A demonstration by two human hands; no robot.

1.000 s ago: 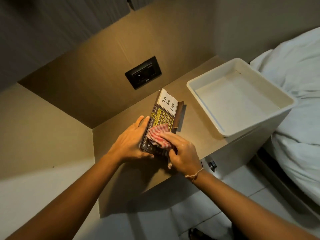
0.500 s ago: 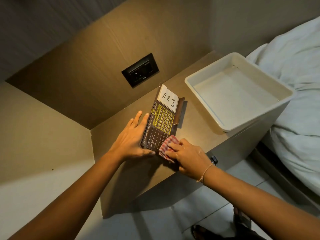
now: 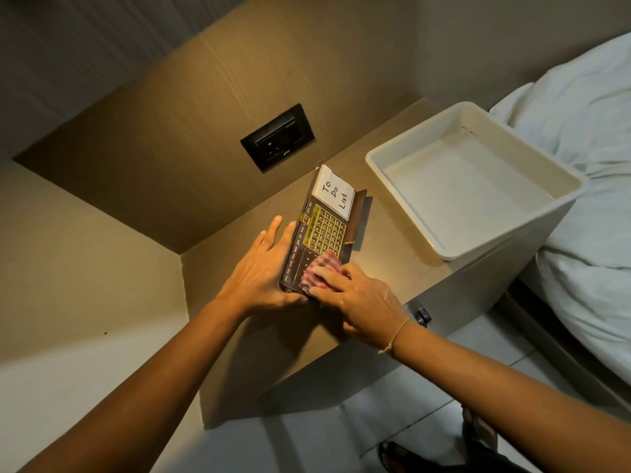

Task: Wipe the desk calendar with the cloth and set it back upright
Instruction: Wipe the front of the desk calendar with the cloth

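A dark brown desk calendar [image 3: 322, 230] lies flat on the wooden bedside shelf [image 3: 386, 268], with a yellow date grid and a white "To Do List" note at its far end. My left hand [image 3: 263, 271] lies flat along the calendar's left edge, fingers spread, pressing it in place. My right hand [image 3: 355, 295] presses a red-and-white checked cloth [image 3: 319, 271] onto the calendar's near end. The near corner of the calendar is hidden under the cloth and my fingers.
A white rectangular plastic tub [image 3: 474, 179] stands on the shelf to the right of the calendar. A black wall socket [image 3: 278, 138] sits in the panel behind. A bed with white bedding [image 3: 587, 172] fills the right side. Tiled floor lies below.
My right hand and the cloth slid from the calendar's middle down to its near right corner, then back onto its near end. My left hand stayed on the left edge.
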